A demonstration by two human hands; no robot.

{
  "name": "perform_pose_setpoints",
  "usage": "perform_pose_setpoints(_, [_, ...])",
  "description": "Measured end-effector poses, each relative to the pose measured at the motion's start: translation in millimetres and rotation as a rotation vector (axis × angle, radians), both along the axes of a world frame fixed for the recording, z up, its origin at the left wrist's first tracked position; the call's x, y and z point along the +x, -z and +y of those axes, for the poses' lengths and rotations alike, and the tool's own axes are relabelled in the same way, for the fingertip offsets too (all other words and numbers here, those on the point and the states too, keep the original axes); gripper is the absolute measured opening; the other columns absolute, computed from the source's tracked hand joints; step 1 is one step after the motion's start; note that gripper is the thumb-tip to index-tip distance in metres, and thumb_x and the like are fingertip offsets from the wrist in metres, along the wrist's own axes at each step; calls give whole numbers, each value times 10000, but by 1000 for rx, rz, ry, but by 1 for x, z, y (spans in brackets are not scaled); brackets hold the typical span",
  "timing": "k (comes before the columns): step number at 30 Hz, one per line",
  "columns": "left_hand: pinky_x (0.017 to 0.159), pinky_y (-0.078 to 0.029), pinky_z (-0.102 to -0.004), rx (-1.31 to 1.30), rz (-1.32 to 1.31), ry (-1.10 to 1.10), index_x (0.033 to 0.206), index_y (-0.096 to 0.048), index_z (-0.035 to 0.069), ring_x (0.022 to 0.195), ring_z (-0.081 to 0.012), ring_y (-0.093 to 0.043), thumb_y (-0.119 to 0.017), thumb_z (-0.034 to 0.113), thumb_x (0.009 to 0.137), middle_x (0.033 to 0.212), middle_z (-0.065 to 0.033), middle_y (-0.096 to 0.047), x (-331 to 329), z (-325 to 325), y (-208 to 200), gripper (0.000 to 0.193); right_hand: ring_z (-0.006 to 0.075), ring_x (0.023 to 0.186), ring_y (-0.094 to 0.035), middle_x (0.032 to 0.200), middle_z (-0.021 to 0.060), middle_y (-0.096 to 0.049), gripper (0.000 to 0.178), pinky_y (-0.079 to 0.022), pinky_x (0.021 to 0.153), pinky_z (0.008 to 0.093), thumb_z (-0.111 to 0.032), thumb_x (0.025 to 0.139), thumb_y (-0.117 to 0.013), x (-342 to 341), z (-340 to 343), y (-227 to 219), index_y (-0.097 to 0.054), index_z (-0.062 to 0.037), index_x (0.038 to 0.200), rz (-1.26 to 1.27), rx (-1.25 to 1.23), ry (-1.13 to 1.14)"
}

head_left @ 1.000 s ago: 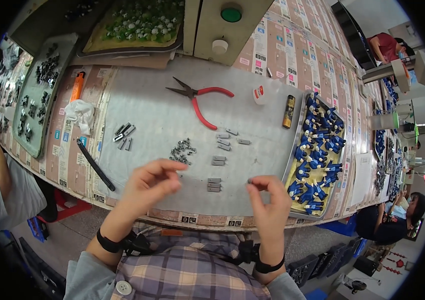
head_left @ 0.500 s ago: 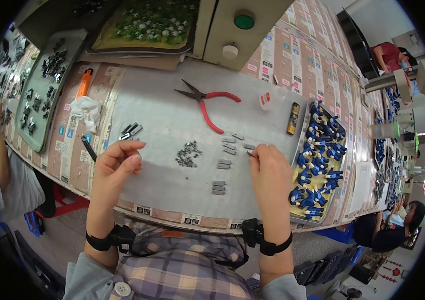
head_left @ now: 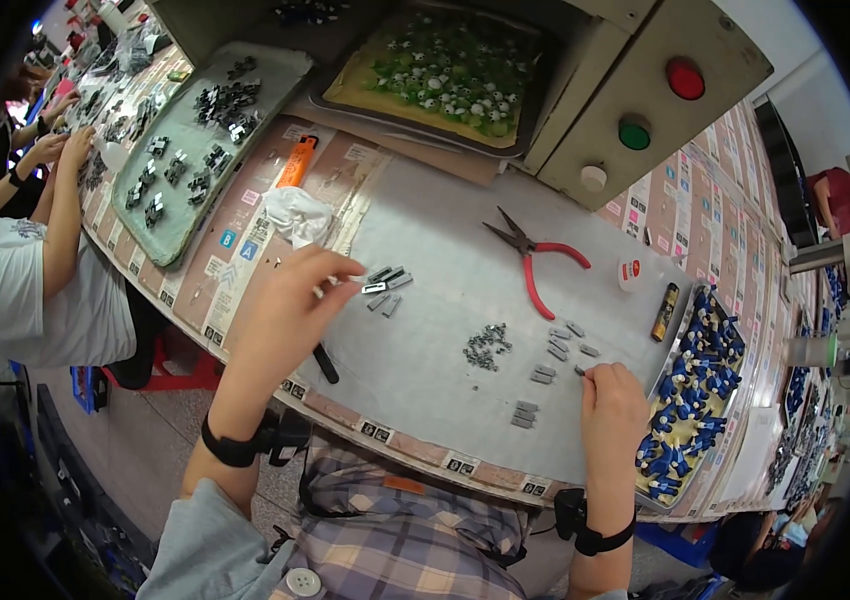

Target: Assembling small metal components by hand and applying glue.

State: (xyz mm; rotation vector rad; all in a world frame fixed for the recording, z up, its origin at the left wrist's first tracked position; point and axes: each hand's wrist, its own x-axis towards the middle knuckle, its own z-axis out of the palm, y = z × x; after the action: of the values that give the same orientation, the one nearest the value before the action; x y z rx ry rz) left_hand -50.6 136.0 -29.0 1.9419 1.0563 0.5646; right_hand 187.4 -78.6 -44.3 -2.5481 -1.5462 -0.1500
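My left hand [head_left: 295, 315] is at a small group of grey rectangular pieces [head_left: 398, 279] on the mat's left. Its thumb and fingertips close on the end of one grey rectangular piece with a dark slot [head_left: 374, 288]. Near the tray on the right, my right hand [head_left: 615, 400] pinches a small dark part [head_left: 580, 370], mostly hidden by the fingers. Between the hands lies a pile of tiny metallic parts [head_left: 486, 347]. Several grey pieces [head_left: 525, 414] lie in short rows beside my right hand.
Red-handled pliers [head_left: 535, 262], a small white container [head_left: 629, 274] and a black-and-gold battery-like cylinder [head_left: 665, 312] lie on the mat. A tray of blue figures [head_left: 651, 470] stands right, a green tray [head_left: 167, 245] left. A machine box with buttons [head_left: 635, 130] stands behind; a person sits at left.
My left hand has moved from beside the grey pieces onto one of them, its fingers closing. My right hand keeps its pinch. The whole view has turned and shifted left.
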Motion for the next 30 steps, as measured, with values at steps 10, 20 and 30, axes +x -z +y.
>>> perform_pose_setpoints(10, [606,-442,-289,206,228,220,875,-604,53,663,-209,-554,-616,77,727,786,-71,-531,34,-1,17,150,251,641,-541,690,82,-527,93,-426,564,333,-47,669,-638,-6,-2,-13,-555,-45,710,117,106,70])
perform_pose_setpoints(20, [613,-441,-296,50,71,251,854,-596,52,678,-221,-546,-596,67,748,790,-73,-531,22,-16,11,107,158,505,-536,606,80,-565,82,-402,479,253,-106,746,-634,-27,7,-39,-594,-35,734,631,192,206])
perform_pose_setpoints(30, [626,-430,-304,212,150,269,785,-571,31,715,-221,-534,-623,47,713,759,-72,-510,29,-23,16,91,80,655,-528,820,61,-579,259,-432,618,189,-61,852,-480,15,38,-58,-522,7,1099,823,622,207])
